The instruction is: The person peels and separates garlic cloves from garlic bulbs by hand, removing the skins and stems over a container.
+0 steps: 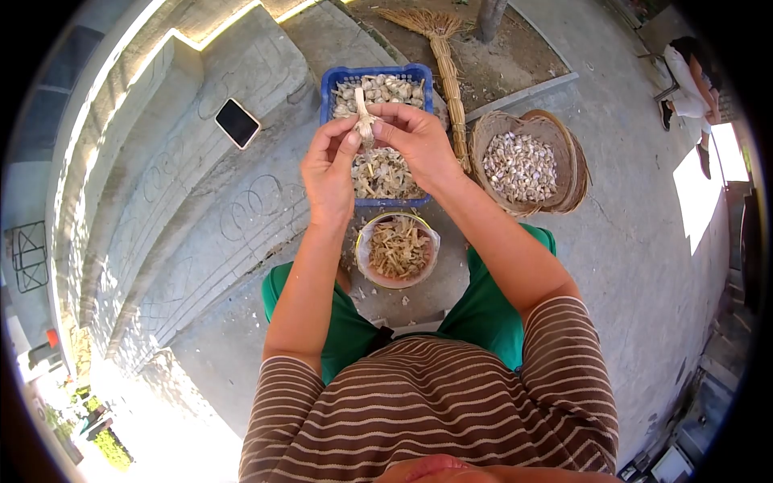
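Note:
Both my hands hold one garlic bulb [365, 125] with its stem pointing up, above a blue crate. My left hand [332, 165] pinches it from the left, and my right hand [419, 145] grips it from the right. Below them, the blue crate [325, 88] holds whole garlic bulbs [394, 88] in its far part and loose husks and stems [390, 175] in its near part. Nearer to me, a round bucket [365, 266] with a pale liner contains dry garlic skins [398, 248]. My hands hide the crate's middle.
On the right, a woven basket [481, 137] holds separated garlic cloves [519, 167]. A straw broom [447, 72] lies beside the crate. A phone [237, 124] rests on the concrete steps [241, 56] at left. Another person [690, 80] sits at the far upper right.

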The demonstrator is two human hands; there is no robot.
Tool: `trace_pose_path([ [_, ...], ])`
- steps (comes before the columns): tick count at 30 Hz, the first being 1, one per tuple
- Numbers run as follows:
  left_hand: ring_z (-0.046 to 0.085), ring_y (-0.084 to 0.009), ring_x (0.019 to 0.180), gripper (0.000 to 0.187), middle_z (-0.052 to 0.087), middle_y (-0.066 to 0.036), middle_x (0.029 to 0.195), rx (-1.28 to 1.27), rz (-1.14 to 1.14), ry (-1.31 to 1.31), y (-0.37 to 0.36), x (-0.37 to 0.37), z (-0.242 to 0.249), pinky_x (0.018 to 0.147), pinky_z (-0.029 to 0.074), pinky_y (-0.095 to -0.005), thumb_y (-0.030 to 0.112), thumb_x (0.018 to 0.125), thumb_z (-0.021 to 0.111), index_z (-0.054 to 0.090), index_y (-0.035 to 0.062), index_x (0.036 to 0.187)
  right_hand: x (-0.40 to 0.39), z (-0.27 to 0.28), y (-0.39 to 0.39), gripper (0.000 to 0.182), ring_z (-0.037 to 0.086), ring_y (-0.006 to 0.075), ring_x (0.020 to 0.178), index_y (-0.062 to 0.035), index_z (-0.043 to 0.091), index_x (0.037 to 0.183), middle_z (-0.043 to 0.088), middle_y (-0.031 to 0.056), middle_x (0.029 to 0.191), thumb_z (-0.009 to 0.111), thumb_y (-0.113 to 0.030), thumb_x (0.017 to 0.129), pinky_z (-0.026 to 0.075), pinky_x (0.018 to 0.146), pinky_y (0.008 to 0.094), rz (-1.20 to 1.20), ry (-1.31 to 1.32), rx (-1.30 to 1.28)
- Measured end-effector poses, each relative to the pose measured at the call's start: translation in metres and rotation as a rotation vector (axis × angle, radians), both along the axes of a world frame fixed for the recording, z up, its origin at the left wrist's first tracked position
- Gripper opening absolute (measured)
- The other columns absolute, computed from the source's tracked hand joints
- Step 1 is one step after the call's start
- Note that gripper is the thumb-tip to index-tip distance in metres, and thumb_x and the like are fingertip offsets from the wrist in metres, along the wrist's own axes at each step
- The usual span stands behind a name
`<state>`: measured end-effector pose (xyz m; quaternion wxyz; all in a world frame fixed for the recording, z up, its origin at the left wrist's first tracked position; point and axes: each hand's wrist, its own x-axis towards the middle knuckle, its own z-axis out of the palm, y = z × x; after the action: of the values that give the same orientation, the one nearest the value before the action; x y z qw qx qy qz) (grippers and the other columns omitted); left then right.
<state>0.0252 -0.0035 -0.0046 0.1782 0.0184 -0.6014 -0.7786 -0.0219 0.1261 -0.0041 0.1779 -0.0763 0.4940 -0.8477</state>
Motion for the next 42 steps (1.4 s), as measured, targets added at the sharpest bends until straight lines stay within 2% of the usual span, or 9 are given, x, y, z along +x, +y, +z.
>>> trace_pose_path([
  [6,0.057,-0.0103,0.085,0.024,0.061,-0.005,0.094,0.056,0.005,-0.054,0.0,-0.002,0.012,0.076,0.048,-0.0245,0.003,0.088,0.059,0.055,-0.0021,0.111,0.002,0.006,-0.002,0.013,0.058,0.0091,0.078,-0.0001,0.055,0.093,0.061,0.0034,0.085,0.063,-0.001,0.083,0.049,0.069,0.0238,-0.039,0.18,-0.029],
  [8,0.057,-0.0094,0.085,0.023,0.061,-0.005,0.096,-0.078,0.005,-0.055,-0.002,-0.001,0.008,0.076,0.048,-0.0228,0.0,0.087,0.059,0.056,-0.0012,0.11,0.003,0.005,-0.003,0.015,0.059,0.0084,0.075,0.0007,0.056,0.095,0.062,0.0038,0.084,0.064,-0.001,0.082,0.05,0.067,0.0232,-0.128,0.334,0.262],
  [11,0.057,-0.0087,0.085,0.022,0.061,-0.004,0.096,-0.089,0.034,-0.087,-0.002,-0.001,0.005,0.075,0.048,-0.0222,-0.002,0.086,0.058,0.056,-0.0008,0.109,0.005,0.016,-0.001,0.018,0.059,0.0083,0.073,0.002,0.056,0.095,0.063,0.0044,0.083,0.066,-0.002,0.081,0.05,0.064,0.0235,-0.073,0.391,0.29],
  [18,0.057,-0.0084,0.084,0.021,0.061,-0.004,0.094,-0.064,0.054,-0.088,-0.001,-0.001,0.004,0.074,0.048,-0.0219,-0.001,0.086,0.059,0.057,-0.0002,0.107,0.004,0.006,-0.003,0.014,0.061,0.0108,0.074,0.0035,0.055,0.098,0.063,0.006,0.084,0.06,-0.002,0.086,0.052,0.066,0.0257,-0.126,0.37,0.357],
  [23,0.056,-0.009,0.083,0.021,0.061,-0.004,0.096,0.013,0.032,-0.071,0.002,-0.003,0.008,0.073,0.048,-0.0228,0.0,0.087,0.058,0.056,-0.0009,0.108,-0.002,0.004,-0.001,0.014,0.06,0.0143,0.082,0.0044,0.054,0.101,0.059,0.0087,0.092,0.05,-0.006,0.092,0.056,0.07,0.0298,-0.029,0.145,0.089],
  [30,0.054,-0.0117,0.085,0.026,0.06,-0.007,0.103,0.081,-0.109,-0.212,-0.006,-0.006,-0.004,0.073,0.045,-0.0272,0.007,0.092,0.048,0.054,-0.0029,0.115,-0.005,-0.003,0.001,0.013,0.057,0.0119,0.084,0.0026,0.054,0.102,0.058,0.0072,0.092,0.051,-0.006,0.092,0.048,0.074,0.0265,-0.087,0.29,0.273],
  [32,0.055,-0.0142,0.088,0.029,0.06,-0.008,0.104,0.273,-0.178,-0.269,-0.007,-0.007,-0.004,0.077,0.046,-0.0303,0.014,0.093,0.05,0.053,-0.0033,0.116,-0.004,0.005,0.002,0.012,0.056,0.0117,0.081,0.0016,0.054,0.101,0.059,0.0055,0.09,0.052,-0.006,0.091,0.045,0.074,0.0249,-0.032,0.191,0.142],
  [38,0.056,-0.0187,0.1,0.037,0.06,-0.01,0.11,0.345,-0.36,-0.221,-0.01,-0.004,-0.006,0.088,0.046,-0.0339,0.022,0.09,0.059,0.054,-0.0022,0.117,-0.001,0.013,0.007,0.013,0.056,0.0108,0.081,0.0015,0.056,0.1,0.06,0.0038,0.087,0.051,-0.008,0.092,0.047,0.07,0.026,0.046,0.145,0.112],
  [42,0.056,-0.0217,0.105,0.032,0.059,-0.01,0.112,0.367,-0.355,-0.245,-0.007,-0.006,-0.004,0.094,0.045,-0.0358,0.016,0.09,0.058,0.054,-0.0018,0.117,-0.001,0.016,0.008,0.015,0.056,0.0107,0.079,0.0008,0.058,0.1,0.06,0.0038,0.087,0.049,-0.008,0.092,0.047,0.067,0.0263,0.018,0.111,0.041],
])
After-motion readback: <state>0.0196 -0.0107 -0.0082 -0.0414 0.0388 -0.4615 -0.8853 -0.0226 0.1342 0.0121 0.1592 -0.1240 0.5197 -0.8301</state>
